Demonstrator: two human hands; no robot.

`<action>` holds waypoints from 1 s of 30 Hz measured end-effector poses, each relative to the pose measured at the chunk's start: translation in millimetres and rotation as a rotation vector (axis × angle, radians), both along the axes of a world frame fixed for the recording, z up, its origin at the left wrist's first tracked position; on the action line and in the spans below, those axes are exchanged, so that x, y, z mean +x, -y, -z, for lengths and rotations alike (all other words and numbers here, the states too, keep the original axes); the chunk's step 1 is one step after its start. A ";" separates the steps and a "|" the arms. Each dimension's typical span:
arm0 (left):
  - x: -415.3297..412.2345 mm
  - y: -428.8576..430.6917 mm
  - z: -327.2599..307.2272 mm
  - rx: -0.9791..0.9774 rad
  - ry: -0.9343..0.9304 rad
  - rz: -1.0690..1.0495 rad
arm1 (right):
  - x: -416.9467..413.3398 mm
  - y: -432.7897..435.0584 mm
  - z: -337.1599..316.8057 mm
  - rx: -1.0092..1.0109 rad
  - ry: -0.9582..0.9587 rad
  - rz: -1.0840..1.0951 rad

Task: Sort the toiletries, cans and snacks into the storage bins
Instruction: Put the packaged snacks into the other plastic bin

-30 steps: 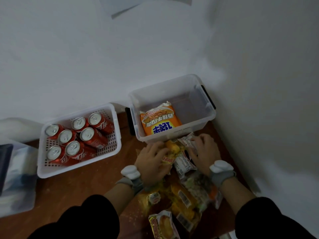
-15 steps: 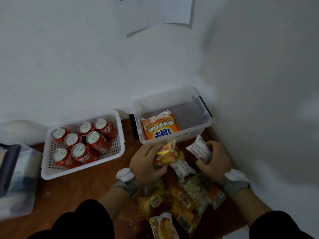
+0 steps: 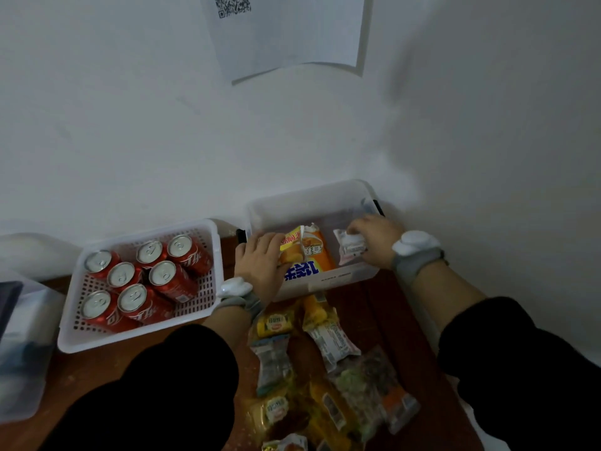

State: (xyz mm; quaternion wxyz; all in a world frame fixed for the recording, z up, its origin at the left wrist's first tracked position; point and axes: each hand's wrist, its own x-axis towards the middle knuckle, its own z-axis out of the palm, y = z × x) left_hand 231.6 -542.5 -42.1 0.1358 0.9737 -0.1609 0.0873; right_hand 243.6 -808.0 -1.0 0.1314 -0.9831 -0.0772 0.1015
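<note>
A clear plastic bin (image 3: 312, 198) stands against the wall, with an orange snack bag (image 3: 317, 255) lying inside. My left hand (image 3: 260, 265) reaches over the bin's front left edge, closed on a small yellow snack packet (image 3: 291, 247). My right hand (image 3: 377, 239) is inside the bin's right side, closed on a small white snack packet (image 3: 349, 249). A pile of snack packets (image 3: 312, 362) lies on the wooden table in front of the bin. To the left, a white perforated basket (image 3: 208, 304) holds several red cans (image 3: 156, 275).
A translucent bin (image 3: 22, 340) with a dark object sits at the far left edge. A paper sheet with a QR code (image 3: 286, 30) hangs on the wall above. White walls close off the back and right sides. Bare brown table (image 3: 97, 362) shows in front of the basket.
Both hands lifted a packet each from the pile and moved forward over the clear bin. The view tilted up, showing more wall.
</note>
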 end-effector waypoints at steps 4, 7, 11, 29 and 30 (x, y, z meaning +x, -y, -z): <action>3.1 1.3 6.7 0.080 0.004 -0.056 | 33.1 -18.7 11.4 -0.227 -0.194 -0.154; 3.5 2.5 10.4 0.076 -0.018 -0.083 | 42.5 -23.5 28.0 -0.311 -0.347 -0.170; 4.4 2.2 14.2 0.069 -0.027 -0.126 | 50.4 -20.7 44.4 -0.288 -0.474 -0.189; 73.3 96.1 34.0 0.024 -0.119 0.055 | -31.9 24.6 75.0 0.589 0.147 0.640; 77.4 107.1 38.8 0.027 -0.156 0.078 | -32.3 26.5 78.3 0.608 0.148 0.640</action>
